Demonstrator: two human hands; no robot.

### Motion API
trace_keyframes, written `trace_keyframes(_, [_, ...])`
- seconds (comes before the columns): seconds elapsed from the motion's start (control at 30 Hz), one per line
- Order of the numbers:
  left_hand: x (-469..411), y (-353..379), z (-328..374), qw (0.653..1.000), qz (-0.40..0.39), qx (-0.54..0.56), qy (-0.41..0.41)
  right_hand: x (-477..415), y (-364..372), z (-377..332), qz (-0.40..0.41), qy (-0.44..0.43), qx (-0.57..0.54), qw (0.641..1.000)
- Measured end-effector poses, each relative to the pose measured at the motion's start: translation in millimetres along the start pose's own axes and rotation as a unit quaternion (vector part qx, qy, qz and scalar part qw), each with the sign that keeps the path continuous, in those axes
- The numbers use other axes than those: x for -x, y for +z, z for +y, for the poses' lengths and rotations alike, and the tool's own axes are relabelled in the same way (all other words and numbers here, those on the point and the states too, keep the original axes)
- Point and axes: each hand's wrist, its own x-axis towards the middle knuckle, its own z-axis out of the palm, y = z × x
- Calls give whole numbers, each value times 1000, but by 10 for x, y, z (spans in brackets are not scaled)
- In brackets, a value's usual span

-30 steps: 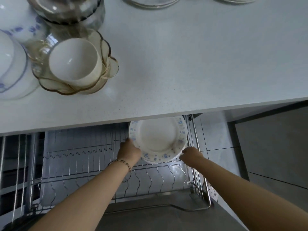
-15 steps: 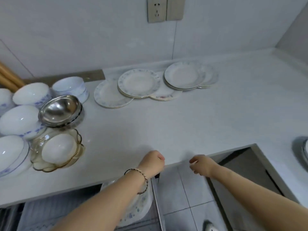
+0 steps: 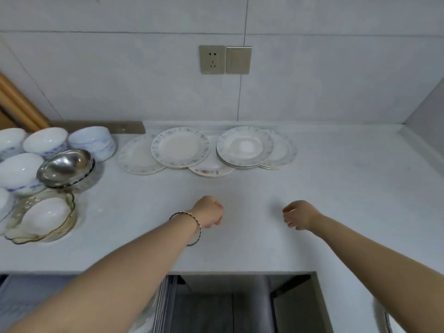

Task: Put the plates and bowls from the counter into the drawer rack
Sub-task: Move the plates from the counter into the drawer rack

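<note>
Left hand point(image 3: 208, 211) fingers curled in, right hand point(image 3: 300, 215) fingers loosely curled, drawer rack point(image 3: 164, 302) mostly hidden under counter point(image 3: 341, 188)

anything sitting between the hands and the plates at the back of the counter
Nothing visible does. Only bare counter lies between the left hand, the right hand and the plates; the bowls sit off to the left.

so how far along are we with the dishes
Early. Done: what looks like one plate rim shows in the drawer rack. In hand: nothing, the left hand and right hand hover empty over the counter. Left: the plates at the back and the bowls at the left.
</note>
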Motion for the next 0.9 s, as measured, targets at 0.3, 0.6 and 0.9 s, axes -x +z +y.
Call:
trace_keyframes(0.3, [-851, -185, 445, 999, 0, 26, -42, -863, -362, -371, -19, 5, -26, 999])
trace_keyframes(0.6, [-2006, -389, 957, 996, 35, 44, -68, -2047, -554, -969, 105, 37, -45, 993])
trace_keyframes(0.9, [-2798, -163, 989, 969, 112, 180, -129, -3068, -716, -1296, 130, 64, -44, 988])
